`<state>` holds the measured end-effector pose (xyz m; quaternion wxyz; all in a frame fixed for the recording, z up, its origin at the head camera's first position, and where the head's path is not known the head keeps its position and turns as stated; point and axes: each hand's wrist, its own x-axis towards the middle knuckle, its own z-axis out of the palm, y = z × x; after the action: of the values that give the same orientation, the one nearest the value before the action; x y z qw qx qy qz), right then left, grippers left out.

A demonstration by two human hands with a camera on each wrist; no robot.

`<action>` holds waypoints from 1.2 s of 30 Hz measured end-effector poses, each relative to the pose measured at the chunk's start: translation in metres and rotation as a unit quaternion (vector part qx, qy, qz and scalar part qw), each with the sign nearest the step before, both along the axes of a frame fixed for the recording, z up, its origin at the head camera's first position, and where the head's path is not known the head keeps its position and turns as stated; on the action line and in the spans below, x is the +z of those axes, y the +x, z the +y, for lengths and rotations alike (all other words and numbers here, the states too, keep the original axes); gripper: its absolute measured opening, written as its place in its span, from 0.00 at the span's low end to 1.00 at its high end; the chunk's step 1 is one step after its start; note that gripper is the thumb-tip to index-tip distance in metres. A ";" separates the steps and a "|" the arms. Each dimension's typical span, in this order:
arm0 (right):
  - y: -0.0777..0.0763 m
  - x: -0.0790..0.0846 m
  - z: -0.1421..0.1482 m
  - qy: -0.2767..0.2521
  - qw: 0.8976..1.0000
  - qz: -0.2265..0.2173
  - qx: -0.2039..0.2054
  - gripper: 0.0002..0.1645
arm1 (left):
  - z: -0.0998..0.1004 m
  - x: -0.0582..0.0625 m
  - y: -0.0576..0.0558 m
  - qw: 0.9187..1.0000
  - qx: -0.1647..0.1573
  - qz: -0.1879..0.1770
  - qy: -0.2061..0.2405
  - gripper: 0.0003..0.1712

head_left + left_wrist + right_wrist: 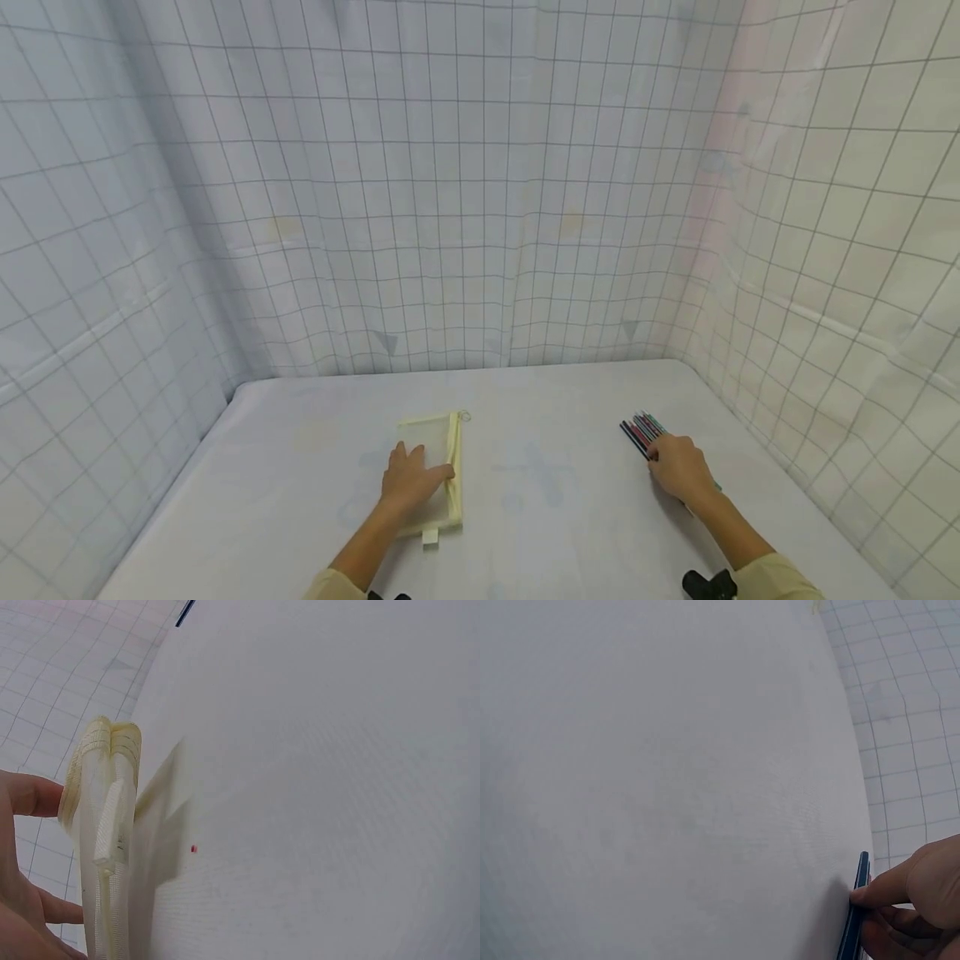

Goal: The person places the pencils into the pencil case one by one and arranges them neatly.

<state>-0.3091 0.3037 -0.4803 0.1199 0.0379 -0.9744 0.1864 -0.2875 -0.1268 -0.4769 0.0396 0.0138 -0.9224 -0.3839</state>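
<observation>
A pale yellow mesh zipper pouch (454, 492) lies on the table, left of centre. My left hand (408, 479) rests on it with the fingers spread over the mesh and the thumb touching the zipper edge. In the left wrist view the pouch (105, 825) shows edge-on, beside part of the left hand (22, 885). Toward the right side, my right hand (681, 469) grips a bundle of coloured pencils (639, 432), dark blue, reddish and teal. A blue pencil (850, 930) shows under the fingertips of the right hand (922, 900) in the right wrist view.
A white cloth covers the table (540, 517). Grid-patterned curtains (465, 192) hang behind it and on both sides. A small white tag (430, 538) sticks out from the pouch's near edge, and a thin loop (466, 416) sits at its far corner.
</observation>
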 end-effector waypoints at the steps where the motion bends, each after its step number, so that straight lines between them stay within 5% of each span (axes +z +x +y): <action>1: 0.000 0.001 -0.001 0.001 1.000 -0.002 0.002 0.04 | 0.000 0.000 0.000 1.000 0.000 0.000 0.002 0.48; 15: -0.004 0.005 -0.002 -0.003 1.000 -0.023 -0.010 0.06 | -0.002 0.003 0.001 0.999 0.000 -0.014 0.034 0.49; 24: -0.010 0.014 -0.012 -0.094 0.995 -0.020 0.000 0.09 | -0.004 0.002 0.001 0.999 0.003 -0.020 0.037 0.48; 28: -0.013 0.018 -0.024 -0.164 0.985 -0.055 -0.018 0.09 | -0.004 0.002 0.002 0.999 0.007 -0.024 0.044 0.49; 36: -0.020 0.016 -0.054 -0.324 0.941 -0.099 -0.026 0.10 | -0.004 0.000 0.003 0.998 0.012 -0.026 0.058 0.48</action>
<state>-0.3288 0.2500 -0.4641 0.0332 -0.0473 -0.8692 0.4911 -0.2848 -0.1306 -0.4767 0.0192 0.0368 -0.8989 -0.4361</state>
